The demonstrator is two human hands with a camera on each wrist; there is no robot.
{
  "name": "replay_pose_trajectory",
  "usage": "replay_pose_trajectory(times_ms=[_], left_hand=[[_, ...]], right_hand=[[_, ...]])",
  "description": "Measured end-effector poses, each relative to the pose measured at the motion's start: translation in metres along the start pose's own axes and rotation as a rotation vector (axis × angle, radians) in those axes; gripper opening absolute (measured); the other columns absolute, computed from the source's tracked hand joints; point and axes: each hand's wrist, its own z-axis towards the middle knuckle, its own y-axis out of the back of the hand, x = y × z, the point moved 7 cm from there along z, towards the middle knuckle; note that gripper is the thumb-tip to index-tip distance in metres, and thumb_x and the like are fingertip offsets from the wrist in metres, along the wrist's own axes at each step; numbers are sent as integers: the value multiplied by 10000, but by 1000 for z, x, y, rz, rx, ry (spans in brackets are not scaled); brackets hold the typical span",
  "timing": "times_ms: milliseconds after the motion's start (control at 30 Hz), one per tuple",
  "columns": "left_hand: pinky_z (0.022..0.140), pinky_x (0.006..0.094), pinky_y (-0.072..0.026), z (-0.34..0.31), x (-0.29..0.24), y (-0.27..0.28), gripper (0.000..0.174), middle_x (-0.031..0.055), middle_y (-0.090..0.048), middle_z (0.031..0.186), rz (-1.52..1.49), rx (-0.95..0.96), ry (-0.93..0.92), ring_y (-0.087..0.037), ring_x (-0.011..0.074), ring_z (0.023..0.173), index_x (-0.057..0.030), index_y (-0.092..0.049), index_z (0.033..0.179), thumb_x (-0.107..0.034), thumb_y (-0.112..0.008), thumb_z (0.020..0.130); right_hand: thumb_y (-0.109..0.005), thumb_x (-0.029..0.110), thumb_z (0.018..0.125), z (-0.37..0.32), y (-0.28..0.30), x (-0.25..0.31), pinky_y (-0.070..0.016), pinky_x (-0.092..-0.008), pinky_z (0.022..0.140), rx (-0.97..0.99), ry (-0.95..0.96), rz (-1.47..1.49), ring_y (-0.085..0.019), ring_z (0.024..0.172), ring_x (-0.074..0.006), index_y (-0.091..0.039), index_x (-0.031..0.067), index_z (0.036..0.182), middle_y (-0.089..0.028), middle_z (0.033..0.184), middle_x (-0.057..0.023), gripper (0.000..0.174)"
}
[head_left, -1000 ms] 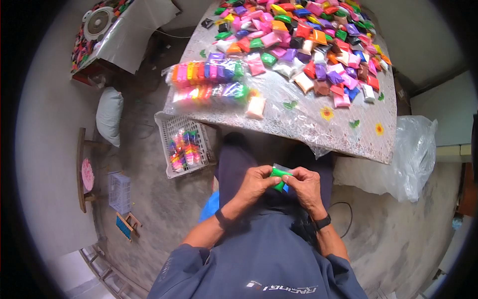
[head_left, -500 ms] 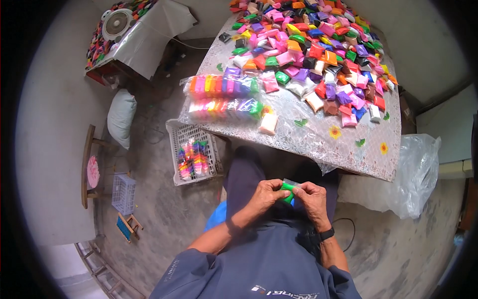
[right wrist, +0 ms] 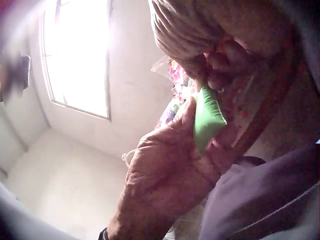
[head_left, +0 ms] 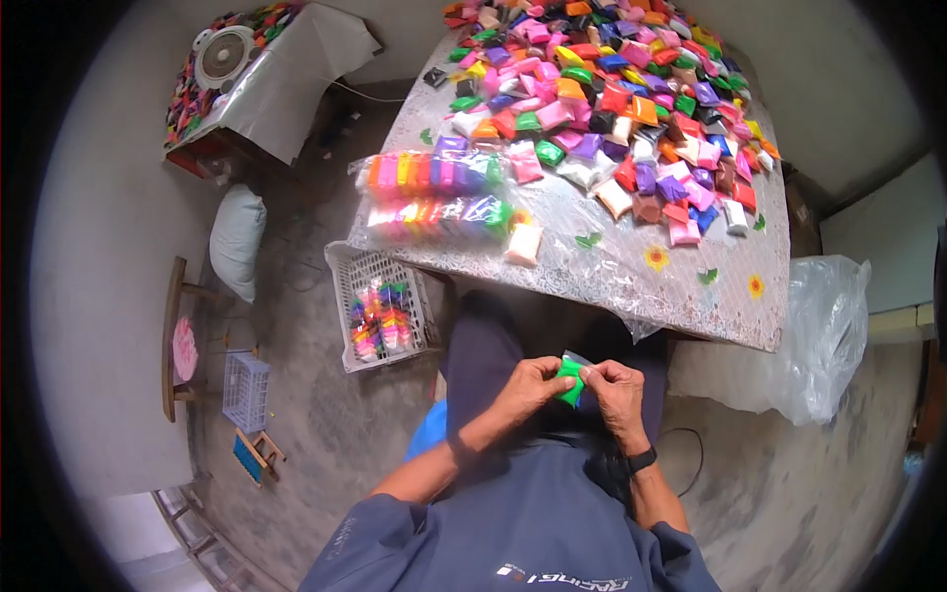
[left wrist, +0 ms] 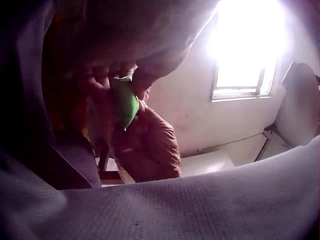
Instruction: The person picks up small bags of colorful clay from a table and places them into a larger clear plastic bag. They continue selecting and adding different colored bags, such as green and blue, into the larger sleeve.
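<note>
A small bright green packet with a clear plastic edge (head_left: 570,380) is held between both hands over the lap. My left hand (head_left: 531,387) pinches its left side between thumb and fingers. On the opposite side my right hand (head_left: 618,393) pinches the packet's upper right part. In the left wrist view, the green packet (left wrist: 125,104) pokes out between the fingers of the two hands. The right wrist view shows the packet (right wrist: 208,117) plump and creased, with the thumb of the left hand (right wrist: 167,165) against it.
On the patterned table (head_left: 621,281) ahead lies a large heap of coloured packets (head_left: 631,109). Two clear bags of packets (head_left: 434,197) and a pale packet (head_left: 524,244) lie near its edge. A white crate (head_left: 340,286) with bagged packets stands left; clear plastic sheeting (head_left: 829,335) hangs right.
The head view has shifted, so the table and hands appear lower and slightly to the right than at first. Both hands keep hold of the green packet, with more of its face showing now.
</note>
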Motion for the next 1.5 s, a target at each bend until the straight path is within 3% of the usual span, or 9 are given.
replay_pose_trajectory(times_ms=[133,367,500,600,833,1000,1133,1367,1500], left_hand=[[765,233,-502,1,2,-2,262,7,-700,990,-215,39,-47,-612,58,853,17,-678,1141,-185,-664,974],[794,238,-513,5,6,0,211,34,-714,986,-321,-35,-99,-638,83,873,25,-688,1122,-102,-688,954],[806,243,-505,6,0,1,200,39,-717,983,-332,-121,-114,-636,95,873,23,-715,1091,-96,-710,930],[814,246,-501,9,1,2,196,39,-718,980,-294,-143,-88,-636,100,876,20,-727,1074,-104,-716,923],[789,250,-510,10,9,-1,209,47,-727,1002,-408,-117,-51,-644,100,853,22,-713,1091,-95,-713,919],[785,248,-509,12,20,-1,178,54,-720,971,-416,-146,-36,-640,101,846,38,-709,1055,-80,-703,922],[782,246,-507,15,16,0,196,54,-714,977,-360,-166,-28,-636,100,854,42,-700,1068,-84,-704,918],[734,228,-477,7,7,-1,293,44,-703,1003,-253,-40,-57,-607,80,822,25,-675,1123,-118,-758,881],[669,221,-445,3,11,-1,229,16,-699,903,-241,-70,2,-577,64,751,0,-701,1038,-102,-781,849]], right_hand=[[-731,98,908,0,-2,3,-441,-214,610,16,-6,33,-560,675,-45,-721,-26,839,-660,736,7,142],[-751,100,896,-5,-8,4,-453,-207,654,78,-7,246,-556,721,-36,-718,-16,907,-670,811,9,121],[-779,140,879,-7,-10,-5,-447,-211,660,111,-43,147,-532,733,-28,-720,-8,937,-666,829,21,169],[-738,122,925,-5,-14,-16,-485,-225,779,206,5,-11,-581,856,-51,-703,-19,1157,-705,949,7,273],[-677,140,970,-9,-15,6,-462,-230,707,200,11,97,-546,787,-43,-743,-38,1008,-684,856,27,194],[-679,147,963,-5,-13,1,-365,-262,588,177,57,-51,-435,684,-38,-682,-55,820,-574,718,42,248],[-677,165,946,4,-12,-23,-341,-280,550,160,53,-26,-399,654,-38,-666,-55,815,-473,641,46,256],[-658,154,958,-5,-13,-2,-411,-257,622,159,39,96,-457,717,-33,-725,-25,946,-569,723,54,192],[-668,167,983,-7,-10,-11,-415,-220,659,228,-15,73,-485,748,-24,-749,-19,1031,-627,798,65,209]])
